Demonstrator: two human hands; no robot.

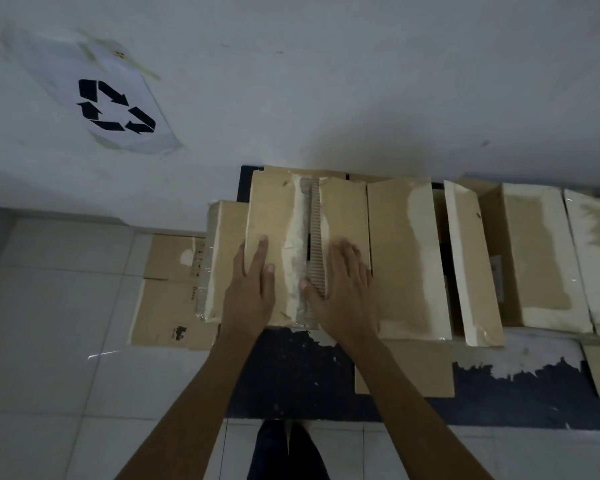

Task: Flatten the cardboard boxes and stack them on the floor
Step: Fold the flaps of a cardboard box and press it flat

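Pressing flat, fingers extended, the left hand (252, 289) and right hand (343, 289) are laid on the closed box (281, 216), either side of its torn seam. The box is set on a dark table (291, 375); flattened cardboard (170, 292) is seen on the floor (49, 306) left. Open boxes (499, 258) are ranged rightward. A recycling sign (115, 105) is taped to the wall behind.

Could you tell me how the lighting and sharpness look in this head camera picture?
Head view: dim, bluish light; a faint glare streak on the floor tiles; the right hand is slightly motion-blurred, the left hand sharper; wide-angle bending tilts the recycling sign on the wall.
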